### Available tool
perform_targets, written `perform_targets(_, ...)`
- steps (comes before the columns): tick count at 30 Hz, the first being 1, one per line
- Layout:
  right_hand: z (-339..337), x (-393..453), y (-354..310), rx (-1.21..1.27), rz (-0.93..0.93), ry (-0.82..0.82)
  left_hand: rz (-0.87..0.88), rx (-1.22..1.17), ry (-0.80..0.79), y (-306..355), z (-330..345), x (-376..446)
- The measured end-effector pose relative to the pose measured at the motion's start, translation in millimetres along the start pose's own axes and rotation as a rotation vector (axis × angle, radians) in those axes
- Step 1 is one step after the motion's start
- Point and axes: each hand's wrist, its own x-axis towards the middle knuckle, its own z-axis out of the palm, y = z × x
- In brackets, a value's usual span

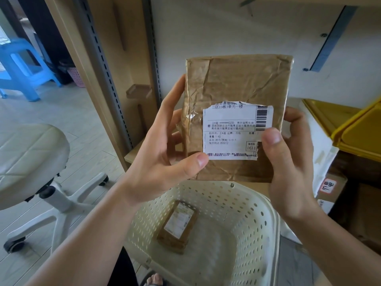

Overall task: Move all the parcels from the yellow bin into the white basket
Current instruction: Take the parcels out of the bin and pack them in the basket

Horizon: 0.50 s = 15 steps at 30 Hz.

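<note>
2 hands (162, 149) (288, 162) gripping brown parcel (237, 89) upright, fingers (272, 139) curled round both edges

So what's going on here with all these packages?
A person is sorting parcels. Both hands, left and right, hold a flat brown parcel upright, its shipping label facing the camera. It sits above a white basket, where one smaller parcel already lies on the bottom. The yellow bin stands off to the right; what's left inside it can't be seen.
</note>
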Motion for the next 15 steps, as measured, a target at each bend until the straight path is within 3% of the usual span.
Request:
perform_targets(9,3,0,3,-0.041,-0.07,-0.069,0.025,-0.01,-0.007,4,-1,-6)
perform_targets(15,8,5,10,-0.023,0.223,-0.023,-0.119,0.036,0.05,-1,-6,-8)
